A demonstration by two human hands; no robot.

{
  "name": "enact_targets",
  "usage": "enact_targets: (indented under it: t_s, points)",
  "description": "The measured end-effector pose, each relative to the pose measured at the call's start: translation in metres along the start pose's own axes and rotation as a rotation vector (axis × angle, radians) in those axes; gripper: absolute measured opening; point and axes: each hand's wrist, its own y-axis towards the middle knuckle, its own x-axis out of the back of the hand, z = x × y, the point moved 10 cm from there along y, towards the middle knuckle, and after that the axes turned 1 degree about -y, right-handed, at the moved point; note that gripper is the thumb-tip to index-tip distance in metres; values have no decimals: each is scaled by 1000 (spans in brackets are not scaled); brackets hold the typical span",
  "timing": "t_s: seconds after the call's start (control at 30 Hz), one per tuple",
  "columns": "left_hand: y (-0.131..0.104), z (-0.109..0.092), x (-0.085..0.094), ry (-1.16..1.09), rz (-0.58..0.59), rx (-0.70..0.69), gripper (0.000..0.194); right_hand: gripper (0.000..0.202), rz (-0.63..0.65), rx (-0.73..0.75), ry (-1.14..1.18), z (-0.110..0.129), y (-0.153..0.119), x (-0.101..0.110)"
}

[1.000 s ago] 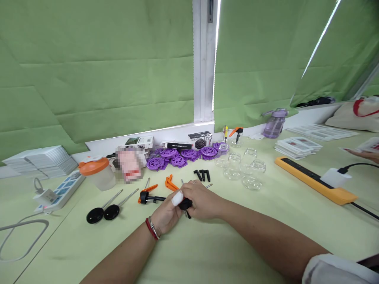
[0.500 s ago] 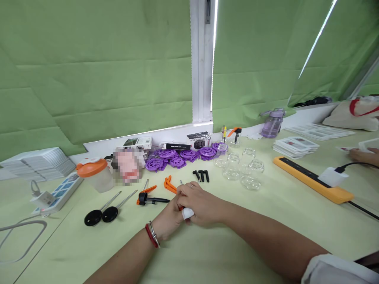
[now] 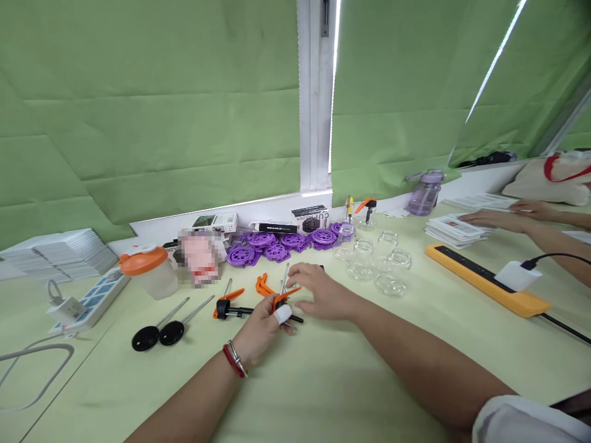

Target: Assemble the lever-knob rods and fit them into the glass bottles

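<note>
Left hand [image 3: 258, 329] grips an orange-and-black piece [image 3: 290, 295]!
Right hand [image 3: 327, 295], fingers loosely parted, hovers just right of it; clear jars [image 3: 361, 269] stand farther right.

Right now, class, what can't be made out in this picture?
Head view, all four:
Orange-and-black plastic part: middle hidden by the left bare hand.
Small black piece: partly hidden by the right bare hand.
Pink-and-red item: blurred by pixelation.
Co-worker's forearms: cut off by right edge.
</note>
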Motion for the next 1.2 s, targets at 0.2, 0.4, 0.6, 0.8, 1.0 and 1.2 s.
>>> enact_targets:
  t_s: [0.2, 0.4, 0.6, 0.8, 1.0, 1.2]
  points:
    - [5, -5, 28, -139, -206, -56, 27, 30, -181, -680, -111, -128, -27, 14]
    - [5, -2, 35, -187, -246, -56, 25, 32, -55, -859, -221, -162, -40, -8]
    - [7, 3, 42, -228, -271, -58, 23, 20, -41, -890, -272, -171, -40, -10]
    - [9, 1, 44, -268, -281, -75, 24, 16, -91, -838, -307, -160, -37, 2]
    - [8, -6, 47, -272, -302, -98, 25, 19, -121, -492, -143, -113, -15, -3]
    - [8, -10, 50, -298, -305, -122, 25, 25, -13, -188, 42, -61, -5, -24]
